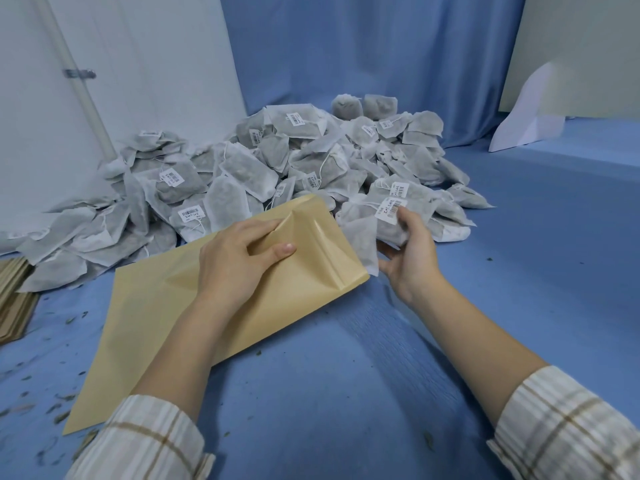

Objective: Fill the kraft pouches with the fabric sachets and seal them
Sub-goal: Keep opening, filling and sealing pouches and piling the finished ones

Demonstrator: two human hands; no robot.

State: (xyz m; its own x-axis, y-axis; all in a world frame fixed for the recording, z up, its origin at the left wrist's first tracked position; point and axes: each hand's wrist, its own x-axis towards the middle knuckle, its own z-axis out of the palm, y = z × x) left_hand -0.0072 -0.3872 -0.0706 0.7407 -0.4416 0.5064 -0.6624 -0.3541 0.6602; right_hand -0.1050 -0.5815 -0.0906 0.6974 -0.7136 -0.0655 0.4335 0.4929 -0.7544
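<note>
The left hand (pixel 239 258) grips the kraft pouch (pixel 194 306) near its open mouth, fingers (pixel 266 227) curled over the far side and the thumb pressed on the near face, so the paper buckles there. The pouch lies slanted on the blue worktop (pixel 346 393), its mouth edge toward the right hand (pixel 412 254) and its bottom corner toward the near left, beside the left sleeve (pixel 145 441). The right hand holds 1 fabric sachet (pixel 377 226), fingers wrapped around it; the sachet's white flap hangs just at the pouch mouth, touching or nearly so, I cannot tell which. The sachet's barcode label (pixel 391 209) faces up. Behind both hands the sachet pile (pixel 277 161) spreads from the white wall (pixel 138 64) toward the blue curtain (pixel 363 57). A stack of flat pouches (pixel 15 299) sits at the left edge. Open blue cloth stretches right and near, with dark crumbs (pixel 59 403) scattered on the left.
</note>
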